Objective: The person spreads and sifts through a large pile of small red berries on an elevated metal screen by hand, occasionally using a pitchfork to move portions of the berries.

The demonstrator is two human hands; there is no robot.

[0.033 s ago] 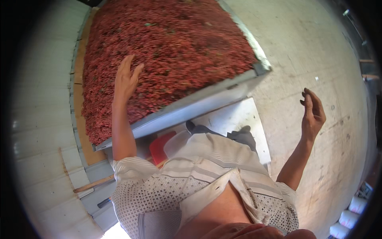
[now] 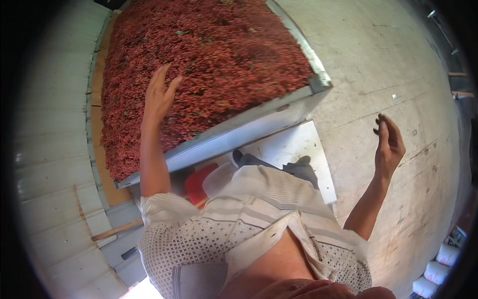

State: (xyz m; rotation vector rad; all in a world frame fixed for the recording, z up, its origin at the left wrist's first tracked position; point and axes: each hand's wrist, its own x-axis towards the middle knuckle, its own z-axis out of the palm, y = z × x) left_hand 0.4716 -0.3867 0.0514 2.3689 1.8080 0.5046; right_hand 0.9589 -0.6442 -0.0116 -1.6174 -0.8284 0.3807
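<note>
A broad bed of small red berries or peppercorns, flecked with green, fills a large metal-sided bin in front of me. My left hand hovers above or just at the near left part of the berries, with thumb and fingers apart and nothing in them. Whether its fingertips touch the berries I cannot tell. Out to the right, over the concrete, my right hand is raised in the air. Its fingers are loosely bent and apart, with dark fingertips, and it holds nothing.
My feet rest on a white panel beside the bin. A red object and a wooden stick lie at lower left. A pale panelled wall runs along the left. Several white sacks stand at the lower right of the concrete floor.
The bin, berries and floor have shifted slightly leftward in the view. Both hands keep nearly the same pose.
</note>
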